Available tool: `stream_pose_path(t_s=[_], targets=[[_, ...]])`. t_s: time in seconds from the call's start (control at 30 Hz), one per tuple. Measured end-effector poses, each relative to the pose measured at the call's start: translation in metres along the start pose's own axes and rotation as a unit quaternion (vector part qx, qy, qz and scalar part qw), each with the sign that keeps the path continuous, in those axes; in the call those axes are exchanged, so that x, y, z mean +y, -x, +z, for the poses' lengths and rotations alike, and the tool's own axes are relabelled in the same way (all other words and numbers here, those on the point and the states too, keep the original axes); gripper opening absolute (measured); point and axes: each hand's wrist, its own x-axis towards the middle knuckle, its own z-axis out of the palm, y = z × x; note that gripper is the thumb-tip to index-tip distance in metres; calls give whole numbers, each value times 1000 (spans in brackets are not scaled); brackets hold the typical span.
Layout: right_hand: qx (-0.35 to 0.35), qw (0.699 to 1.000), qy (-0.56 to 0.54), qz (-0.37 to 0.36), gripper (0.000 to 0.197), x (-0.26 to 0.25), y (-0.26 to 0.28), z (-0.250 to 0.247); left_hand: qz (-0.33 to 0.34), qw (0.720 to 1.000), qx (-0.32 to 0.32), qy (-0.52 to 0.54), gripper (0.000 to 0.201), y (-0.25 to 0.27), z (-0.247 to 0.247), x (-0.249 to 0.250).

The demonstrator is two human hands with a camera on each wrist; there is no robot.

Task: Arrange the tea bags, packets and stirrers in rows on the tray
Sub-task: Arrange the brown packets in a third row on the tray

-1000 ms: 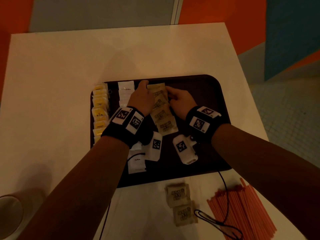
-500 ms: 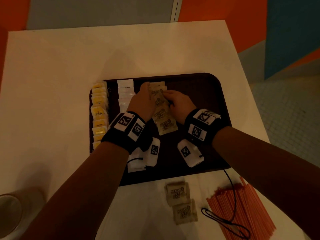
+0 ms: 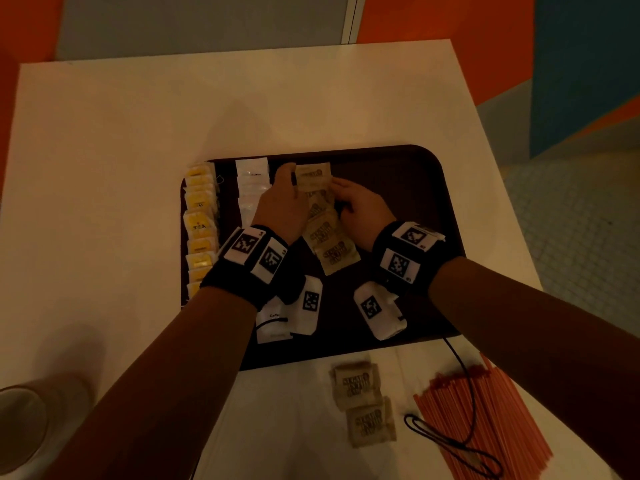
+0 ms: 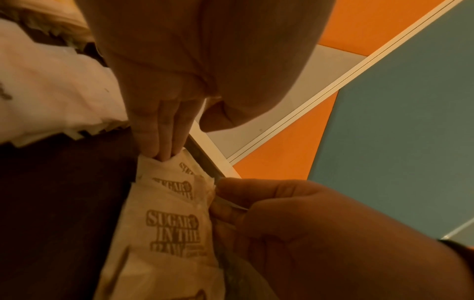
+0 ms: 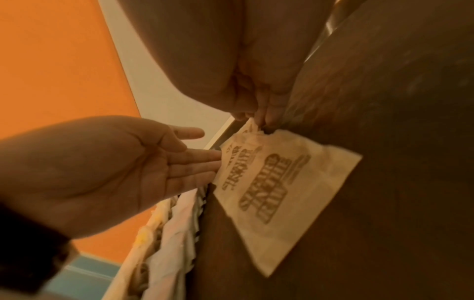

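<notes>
A dark brown tray (image 3: 398, 174) holds a column of yellow tea bags (image 3: 200, 223), a column of white packets (image 3: 252, 171) and an uneven overlapping row of brown sugar packets (image 3: 325, 230). My left hand (image 3: 282, 199) lies flat-fingered against the left edge of the sugar row; its straight fingers (image 5: 195, 160) touch the packets (image 5: 282, 182). My right hand (image 3: 356, 206) has curled fingers at the row's right edge and pinches a packet's corner (image 4: 205, 188). Two more sugar packets (image 3: 360, 384) and orange stirrers (image 3: 485, 420) lie on the white table, off the tray.
A loose white packet (image 3: 272, 327) lies on the tray under my left wrist. A black cord (image 3: 460, 441) loops over the stirrers. A pale cup (image 3: 17, 424) stands at the table's near left corner. The tray's right half is bare.
Both hands have slid a little up the sugar row toward its far end, still pressing it from either side. The nearest packets now lie uncovered and skewed.
</notes>
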Motion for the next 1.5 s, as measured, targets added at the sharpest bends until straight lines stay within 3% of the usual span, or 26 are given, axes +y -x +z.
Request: stream_pose_path(t_s=[0.17, 0.37, 0.53, 0.73, 0.87, 1.13, 1.5], targets=[[13, 996, -86, 27, 53, -1, -1, 2, -15, 1000, -2, 4, 42, 1, -1, 3], [13, 999, -25, 42, 51, -4, 4, -4, -21, 999, -14, 25, 44, 3, -2, 2], [-9, 994, -74, 81, 47, -1, 20, 0, -61, 993, -23, 98, 50, 19, 7, -2], [12, 993, -104, 55, 40, 1, 31, 10, -93, 978, 43, 183, 57, 21, 13, -2], [21, 996, -77, 49, 41, 4, 32, 11, -94, 976, 52, 191, 54, 21, 13, -1], [8, 999, -24, 36, 41, 8, 32, 12, -87, 988, 11, 129, 56, 17, 13, 1], [7, 993, -80, 87, 48, 5, 31, 8, -110, 985, 21, 134, 55, 20, 8, 4]])
